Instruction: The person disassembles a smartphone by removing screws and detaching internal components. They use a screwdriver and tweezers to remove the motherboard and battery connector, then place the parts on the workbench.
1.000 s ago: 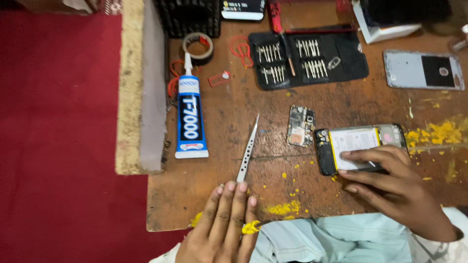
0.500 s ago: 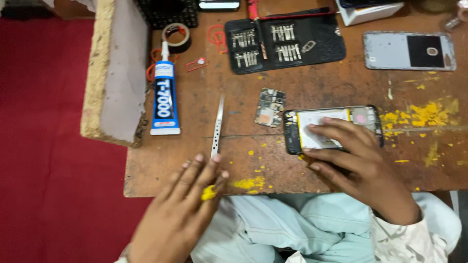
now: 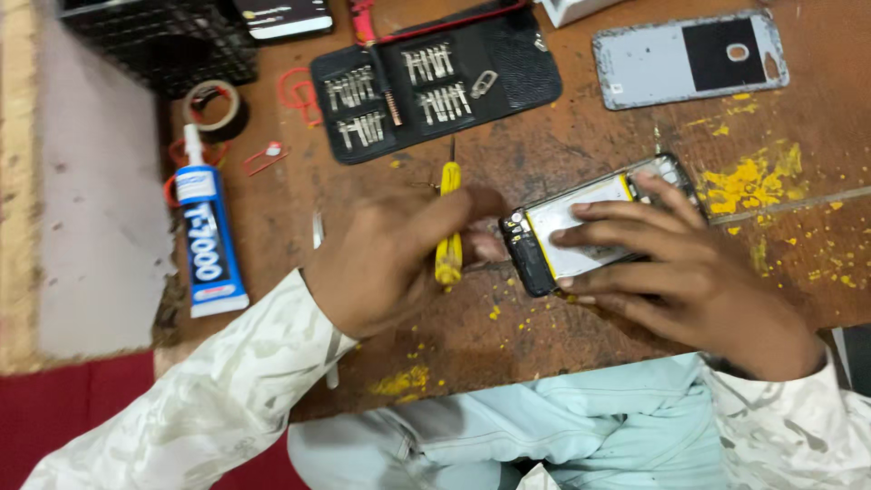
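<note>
Left hand grips a yellow screwdriver, fingers curled round the handle, thin shaft pointing away from the person toward the bit case. Screwdriver sits over the wooden table, just left of the phone.

Right hand lies flat on the opened phone, fingers spread and pressing down on it, not clenched. Phone lies back-off at mid table, tilted, white battery showing, dark end next to the left hand's thumb.

Black bit case lies open at the far side with rows of metal bits. Grey back cover lies far right, well apart from the phone. Glue tube, white and blue, lies at the left edge by a pale slab. Tape roll just beyond the tube's nozzle, red loops near it. Tweezers partly hidden under the left wrist. Yellow paint smears on the table right of the phone and near the front edge. Pale camo sleeves on both arms, light blue trousers below.
</note>
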